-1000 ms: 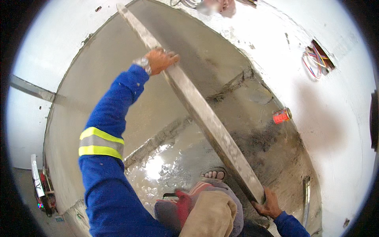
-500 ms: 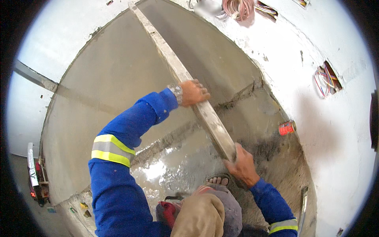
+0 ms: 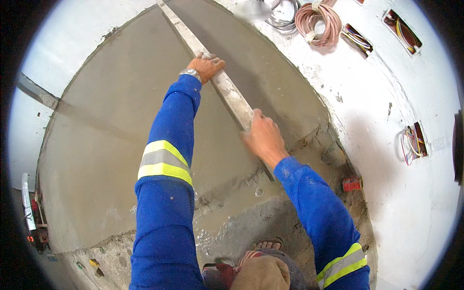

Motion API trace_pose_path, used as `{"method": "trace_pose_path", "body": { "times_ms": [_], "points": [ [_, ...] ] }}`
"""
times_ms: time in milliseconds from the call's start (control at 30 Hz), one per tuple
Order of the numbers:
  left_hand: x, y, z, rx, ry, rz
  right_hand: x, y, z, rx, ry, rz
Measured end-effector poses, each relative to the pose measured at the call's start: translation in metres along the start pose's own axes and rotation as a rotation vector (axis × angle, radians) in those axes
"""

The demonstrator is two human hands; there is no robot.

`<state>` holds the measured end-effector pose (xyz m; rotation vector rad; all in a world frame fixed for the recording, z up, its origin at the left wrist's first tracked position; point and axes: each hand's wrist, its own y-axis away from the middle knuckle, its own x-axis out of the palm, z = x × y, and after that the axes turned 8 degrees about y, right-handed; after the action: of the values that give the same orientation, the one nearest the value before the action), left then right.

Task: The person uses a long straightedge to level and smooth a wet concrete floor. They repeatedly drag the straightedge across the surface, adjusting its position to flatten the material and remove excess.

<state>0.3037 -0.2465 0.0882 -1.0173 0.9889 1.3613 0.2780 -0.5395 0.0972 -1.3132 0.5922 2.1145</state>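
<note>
A long, pale straightedge bar, smeared with mortar, runs from the far edge of the wet grey screed toward me. My left hand, with a metal watch at the wrist, is closed over its middle stretch. My right hand grips it nearer me, fingers wrapped round its side. The bar's near end is partly hidden under that hand. Below, a sandalled foot shows on rougher, darker wet floor beside the beige cloth of my clothing.
White walls curve around the screed. At the right are coiled pink cable, recesses with loose wires and, by the screed's edge, a red can. Metal lengths and tools lie at the far left.
The bar has slid away from me. My right hand has moved well up and forward with it. My left hand dipped nearer, then moved forward again. More cable coils show above.
</note>
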Motion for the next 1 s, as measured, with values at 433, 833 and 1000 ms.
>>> {"method": "trace_pose_path", "body": {
  "times_ms": [433,833,1000],
  "points": [
    [0.016,0.060,-0.036,-0.470,0.530,-0.381,0.057,-0.043,-0.009,-0.033,0.025,-0.027],
    [-0.030,0.182,-0.112,-0.515,0.620,-0.190,-0.027,-0.081,-0.081,-0.360,0.219,0.114],
    [-0.102,0.183,-0.114,-0.590,0.465,0.005,-0.079,-0.042,-0.122,-0.575,0.468,0.396]
  ]
}}
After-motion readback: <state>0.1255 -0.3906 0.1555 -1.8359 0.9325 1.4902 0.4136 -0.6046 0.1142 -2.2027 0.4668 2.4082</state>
